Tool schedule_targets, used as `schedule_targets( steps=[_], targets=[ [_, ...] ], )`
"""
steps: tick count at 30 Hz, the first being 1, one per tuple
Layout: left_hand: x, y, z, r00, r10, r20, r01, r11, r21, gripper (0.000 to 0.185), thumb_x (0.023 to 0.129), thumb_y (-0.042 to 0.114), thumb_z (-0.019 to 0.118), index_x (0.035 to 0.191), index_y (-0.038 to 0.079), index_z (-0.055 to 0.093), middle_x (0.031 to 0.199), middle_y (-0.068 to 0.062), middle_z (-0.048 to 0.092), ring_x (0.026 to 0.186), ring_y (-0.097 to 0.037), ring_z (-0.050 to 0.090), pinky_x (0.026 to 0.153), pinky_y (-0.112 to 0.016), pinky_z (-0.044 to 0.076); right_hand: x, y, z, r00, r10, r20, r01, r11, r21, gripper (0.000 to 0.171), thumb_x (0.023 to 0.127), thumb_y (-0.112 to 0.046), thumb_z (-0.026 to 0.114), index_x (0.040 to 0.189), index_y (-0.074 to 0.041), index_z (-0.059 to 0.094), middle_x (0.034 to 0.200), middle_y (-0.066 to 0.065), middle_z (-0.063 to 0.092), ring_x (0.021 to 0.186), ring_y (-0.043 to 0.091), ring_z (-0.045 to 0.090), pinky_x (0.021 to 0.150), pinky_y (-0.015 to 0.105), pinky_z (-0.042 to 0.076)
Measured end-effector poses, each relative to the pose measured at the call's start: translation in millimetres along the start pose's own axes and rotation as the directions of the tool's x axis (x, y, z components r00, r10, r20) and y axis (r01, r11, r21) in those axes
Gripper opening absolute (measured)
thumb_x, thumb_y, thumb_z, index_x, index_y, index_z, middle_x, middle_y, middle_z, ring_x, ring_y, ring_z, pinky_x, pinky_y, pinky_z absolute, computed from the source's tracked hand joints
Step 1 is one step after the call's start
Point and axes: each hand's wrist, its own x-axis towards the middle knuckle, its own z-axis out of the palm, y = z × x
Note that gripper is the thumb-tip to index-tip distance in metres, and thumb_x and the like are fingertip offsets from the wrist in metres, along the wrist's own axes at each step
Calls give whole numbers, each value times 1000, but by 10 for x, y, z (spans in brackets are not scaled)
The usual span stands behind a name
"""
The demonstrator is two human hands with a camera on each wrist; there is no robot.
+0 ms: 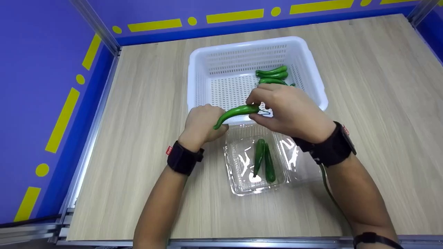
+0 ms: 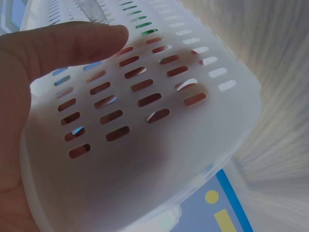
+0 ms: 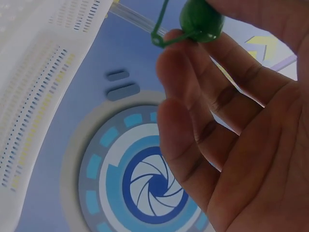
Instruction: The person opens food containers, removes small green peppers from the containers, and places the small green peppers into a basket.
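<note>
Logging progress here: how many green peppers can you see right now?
6: one pepper held between the left hand and right hand, two in the clear tray, three in the white basket. The hands may hide more.

Right hand fingertips pinching green pepper stem end, perhaps; white basket alongside.

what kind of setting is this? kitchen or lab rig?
Likely a staged recording booth, not a kitchen: purple walls with yellow dash-and-dot markings, aluminium framing around a bare wooden tabletop, and wrist-worn bands on both hands.
</note>
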Motion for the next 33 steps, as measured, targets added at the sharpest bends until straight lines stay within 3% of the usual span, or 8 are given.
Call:
schedule_targets(
  steps=[9,25,33],
  targets=[
    [-1,2,-1,1000,-13,-3,13,1000,13,37,86,30,67,63,22,39,61,4,43,61,-18,52,51,-39,44,8,4,-14,1000,18,17,-18,1000,-6,19,86,-21,79,100,-12,69,96,-1,70,83,17,65,73,37,53],
    [11,-10,9,1000,6,-8,-6,1000,-21,31,84,22,63,62,22,42,61,5,44,60,-17,47,49,-34,37,28,-23,61,999,8,49,-7,1000,-31,21,85,-23,80,100,-13,70,96,-1,70,83,16,65,72,37,54],
    [16,-8,14,1000,2,-5,-2,1000,-12,29,84,23,64,62,21,45,62,4,50,60,-18,53,50,-35,39,35,-32,80,998,10,59,-8,999,-34,21,85,-23,80,101,-13,70,95,-1,70,84,17,66,72,38,55]
  ],
)
